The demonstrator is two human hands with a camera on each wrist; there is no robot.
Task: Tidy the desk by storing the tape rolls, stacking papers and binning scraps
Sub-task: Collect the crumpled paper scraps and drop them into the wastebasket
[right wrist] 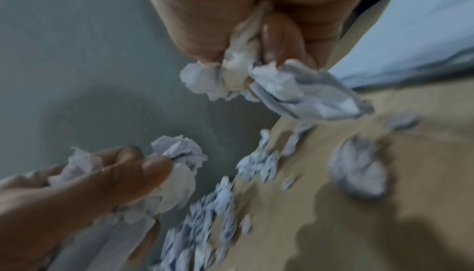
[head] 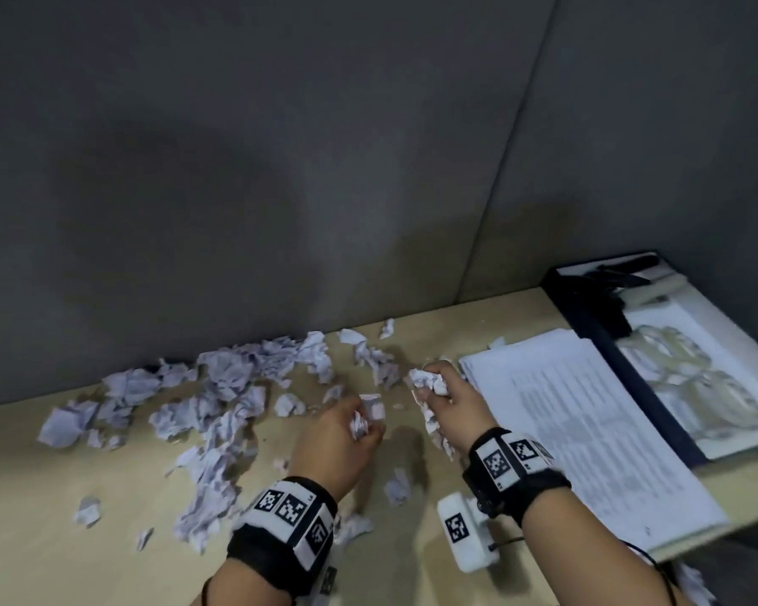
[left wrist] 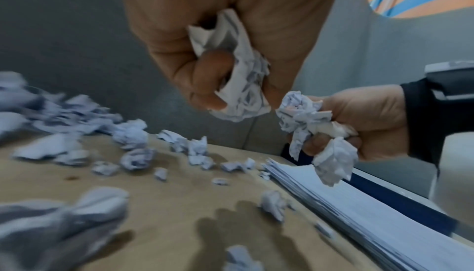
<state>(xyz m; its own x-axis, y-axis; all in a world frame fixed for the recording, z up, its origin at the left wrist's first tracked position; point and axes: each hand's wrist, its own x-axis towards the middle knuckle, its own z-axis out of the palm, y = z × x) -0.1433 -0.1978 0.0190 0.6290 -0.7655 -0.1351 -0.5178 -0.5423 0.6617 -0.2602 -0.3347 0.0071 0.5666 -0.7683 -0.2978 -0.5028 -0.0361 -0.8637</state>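
Observation:
Several crumpled white paper scraps [head: 224,387] litter the wooden desk [head: 40,540] along the grey wall. My left hand [head: 359,424] hovers over the desk middle and grips a wad of scraps [left wrist: 243,84]. Just to its right, my right hand [head: 434,389] clutches a bigger bunch of scraps [right wrist: 282,87], with pieces hanging below the fist. A stack of printed papers [head: 587,426] lies at the right. Beyond it an open dark-rimmed box [head: 587,312] holds clear tape rolls [head: 692,378].
Loose scraps [head: 397,487] lie between my wrists and near the front edge [head: 88,511]. A grey partition wall [head: 281,190] closes the back of the desk. The desk's right front corner ends beside the paper stack.

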